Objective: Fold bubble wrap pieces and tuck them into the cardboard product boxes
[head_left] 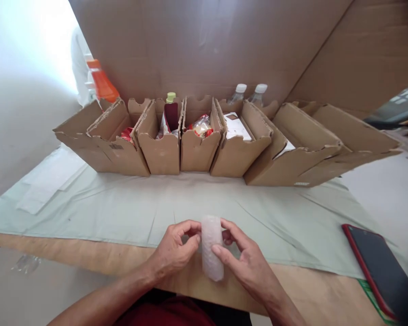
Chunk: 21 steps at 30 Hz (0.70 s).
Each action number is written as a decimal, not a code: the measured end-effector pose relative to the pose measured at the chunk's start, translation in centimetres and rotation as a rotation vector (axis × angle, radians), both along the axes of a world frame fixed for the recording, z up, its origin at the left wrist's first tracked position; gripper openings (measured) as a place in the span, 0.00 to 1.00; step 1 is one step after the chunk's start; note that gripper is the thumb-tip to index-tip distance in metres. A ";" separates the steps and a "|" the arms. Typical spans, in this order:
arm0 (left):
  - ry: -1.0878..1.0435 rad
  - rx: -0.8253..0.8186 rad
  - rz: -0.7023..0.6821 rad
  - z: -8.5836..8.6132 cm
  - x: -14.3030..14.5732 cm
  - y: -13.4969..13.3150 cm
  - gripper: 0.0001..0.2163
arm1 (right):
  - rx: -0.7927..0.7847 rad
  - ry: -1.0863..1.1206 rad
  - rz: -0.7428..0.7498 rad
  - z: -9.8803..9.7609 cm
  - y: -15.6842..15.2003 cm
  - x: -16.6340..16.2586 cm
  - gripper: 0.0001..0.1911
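A whitish, translucent roll of bubble wrap (212, 249) is held upright just above the front edge of the table. Whether anything is wrapped inside it I cannot see. My right hand (246, 258) grips it from the right, the thumb on the near face and the index finger near the top. On the other side, my left hand (178, 246) has its thumb and index fingertips closed together at the roll's left edge.
Cardboard bins (197, 151) stand in a row at the back, some holding packets. Bottles (240, 93) show behind them. A pale green cloth (122, 203) covers the table (98, 256). A phone in a red case (377, 262) lies at right; crumpled clear plastic (27, 264) lies below, left.
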State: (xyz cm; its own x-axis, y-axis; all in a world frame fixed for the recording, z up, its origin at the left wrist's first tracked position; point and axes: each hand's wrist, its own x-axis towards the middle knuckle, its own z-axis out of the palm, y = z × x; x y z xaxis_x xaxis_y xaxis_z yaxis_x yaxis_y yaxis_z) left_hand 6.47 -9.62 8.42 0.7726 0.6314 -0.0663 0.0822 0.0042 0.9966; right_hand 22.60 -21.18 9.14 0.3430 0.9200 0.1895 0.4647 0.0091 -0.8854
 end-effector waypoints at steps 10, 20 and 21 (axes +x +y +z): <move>-0.119 -0.297 0.029 -0.7 1.1 -0.2 0.15 | 0.012 0.200 -0.037 -1.9 2.2 0.1 0.09; 0.021 0.666 -0.181 2.3 1.5 4.7 0.14 | -0.163 0.187 0.070 0.0 1.3 4.1 0.08; -0.016 0.835 -0.112 3.3 2.0 5.9 0.16 | -0.153 0.178 0.038 0.1 1.1 4.5 0.08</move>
State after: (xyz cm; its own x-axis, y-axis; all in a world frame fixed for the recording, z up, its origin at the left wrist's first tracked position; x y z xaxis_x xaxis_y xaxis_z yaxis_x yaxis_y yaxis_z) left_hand 8.43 -3.68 11.72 0.8302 0.3879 0.4004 0.0238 -0.7423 0.6697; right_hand 27.08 -20.06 9.27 0.3230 0.9463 -0.0139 0.3027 -0.1172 -0.9459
